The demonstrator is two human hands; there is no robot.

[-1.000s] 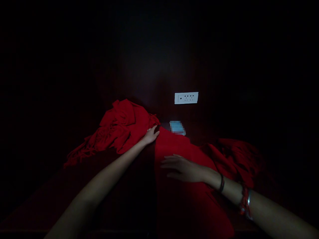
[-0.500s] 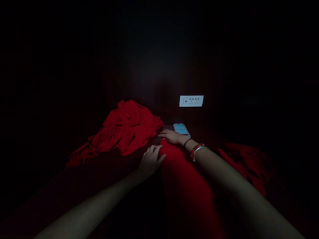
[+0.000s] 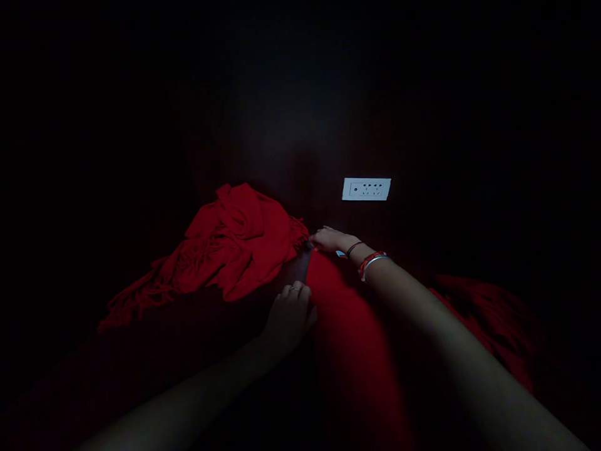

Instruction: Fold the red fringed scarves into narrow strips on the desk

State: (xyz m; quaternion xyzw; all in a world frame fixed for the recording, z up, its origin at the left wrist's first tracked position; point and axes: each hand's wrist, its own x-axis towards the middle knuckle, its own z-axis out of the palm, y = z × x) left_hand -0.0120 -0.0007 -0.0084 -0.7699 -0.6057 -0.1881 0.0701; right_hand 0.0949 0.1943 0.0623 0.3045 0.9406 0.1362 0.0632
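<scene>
A long red cloth [image 3: 350, 338] stretches from the middle of the view toward me over a dark surface. At its far left corner my right hand [image 3: 328, 239] has its fingers curled down and closed on the cloth's end; the fingertips are partly in shadow. Nearer to me, my left hand [image 3: 291, 310] lies over the cloth's left edge, fingers down and thumb apart. Left of the cloth, a red fringed scarf [image 3: 246, 241] is heaped in loose folds. A phone [image 3: 341, 254] is mostly hidden behind my right wrist.
A white wall socket plate [image 3: 366, 189] is on the dark wall beyond my right hand. More red fringed fabric [image 3: 488, 319] lies to the right, beyond my right forearm. Deep darkness hides most of the surroundings.
My right hand has gone from lying flat to curled fingers at the cloth's far end, now covering most of the phone. The left hand has shifted slightly nearer to me.
</scene>
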